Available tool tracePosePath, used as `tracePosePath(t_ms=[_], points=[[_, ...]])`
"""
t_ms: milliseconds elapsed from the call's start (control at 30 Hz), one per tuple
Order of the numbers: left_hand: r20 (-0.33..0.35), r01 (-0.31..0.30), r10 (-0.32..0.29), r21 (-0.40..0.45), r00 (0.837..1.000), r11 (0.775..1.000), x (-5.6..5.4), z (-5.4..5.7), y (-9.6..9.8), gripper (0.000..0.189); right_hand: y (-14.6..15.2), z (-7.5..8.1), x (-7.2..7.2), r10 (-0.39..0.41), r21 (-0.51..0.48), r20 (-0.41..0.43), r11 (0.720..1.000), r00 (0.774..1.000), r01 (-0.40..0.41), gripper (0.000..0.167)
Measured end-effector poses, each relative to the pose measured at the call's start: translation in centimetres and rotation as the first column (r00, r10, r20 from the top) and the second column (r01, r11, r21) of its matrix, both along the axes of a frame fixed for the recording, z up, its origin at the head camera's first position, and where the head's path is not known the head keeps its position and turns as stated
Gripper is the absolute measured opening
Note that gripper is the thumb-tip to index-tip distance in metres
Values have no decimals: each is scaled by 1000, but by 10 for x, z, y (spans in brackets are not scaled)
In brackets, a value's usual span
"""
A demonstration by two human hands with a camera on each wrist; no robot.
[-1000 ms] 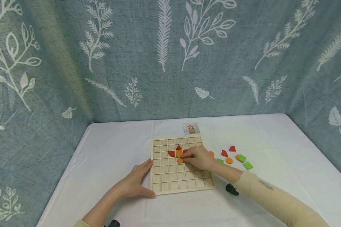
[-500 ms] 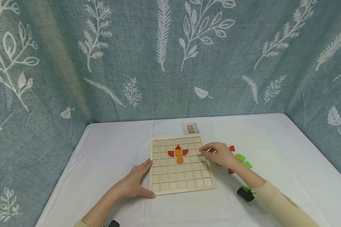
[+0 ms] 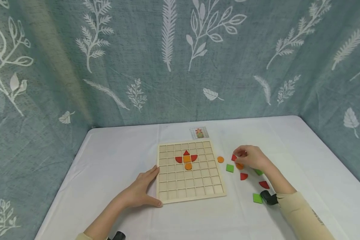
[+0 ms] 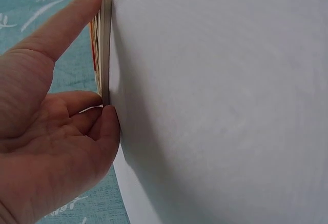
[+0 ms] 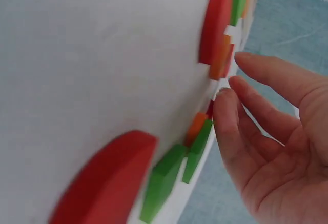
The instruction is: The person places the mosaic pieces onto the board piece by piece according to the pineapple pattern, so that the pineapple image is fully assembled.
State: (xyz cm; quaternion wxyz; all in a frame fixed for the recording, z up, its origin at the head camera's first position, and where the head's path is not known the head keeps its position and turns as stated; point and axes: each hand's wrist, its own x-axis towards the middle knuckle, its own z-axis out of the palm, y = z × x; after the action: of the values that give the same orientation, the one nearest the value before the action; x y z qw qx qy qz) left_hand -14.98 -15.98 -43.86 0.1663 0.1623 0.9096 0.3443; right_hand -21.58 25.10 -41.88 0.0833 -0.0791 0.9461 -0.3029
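Observation:
My left hand [image 3: 144, 190] rests along the left edge of the wooden grid board [image 3: 175, 197], its thumb by the near corner and its fingers farther up the side. On the board sit an orange square [image 3: 187, 158] with a red triangle [image 3: 186, 152] above it and a red quarter circle [image 3: 178, 160] on either side. An orange disc [image 3: 188, 166] lies below. My right hand [image 3: 252, 157] hovers over loose pieces right of the board, fingertips beside a red quarter circle [image 3: 234, 157] and an orange disc [image 3: 239, 166]. Its thumb [image 5: 225, 111] and fingers show nothing between them.
Behind the board lies a small gridded picture card [image 3: 199, 132]. Between board and right hand are an orange disc [image 3: 220, 159] and a green square [image 3: 230, 168]. Nearer the sleeve lie red quarter circles [image 3: 264, 184] and another green square [image 3: 257, 198]. A leaf-patterned curtain [image 3: 150, 60] surrounds the table.
My right hand has left the orange disc on the board and moved right, over the loose pieces. The left hand keeps its place at the board's edge. The head view has shifted slightly.

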Motion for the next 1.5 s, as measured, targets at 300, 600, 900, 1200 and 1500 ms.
tracePosePath(t_ms=[300, 600, 900, 1200, 1500], points=[[3, 8, -8, 9, 1000, 1000, 1, 2, -2, 120, 0, -10, -5, -15, -20, 25, 1000, 1000, 16, 23], [8, 6, -6, 5, 1000, 1000, 2, 3, -1, 120, 0, -13, -7, 0, -21, -18, 1000, 1000, 0, 18], [6, -1, 1, 3, 1000, 1000, 2, 3, -1, 121, -2, -15, -9, 13, 5, -61, 1000, 998, -13, 23], [-2, 11, -11, 5, 1000, 1000, -1, 0, -1, 120, -22, -7, -5, 26, -106, -47, 994, 999, -31, 27], [-3, 9, -9, 10, 1000, 1000, 1, 2, -2, 121, -67, -4, -4, 101, -154, -43, 982, 994, -106, 25]])
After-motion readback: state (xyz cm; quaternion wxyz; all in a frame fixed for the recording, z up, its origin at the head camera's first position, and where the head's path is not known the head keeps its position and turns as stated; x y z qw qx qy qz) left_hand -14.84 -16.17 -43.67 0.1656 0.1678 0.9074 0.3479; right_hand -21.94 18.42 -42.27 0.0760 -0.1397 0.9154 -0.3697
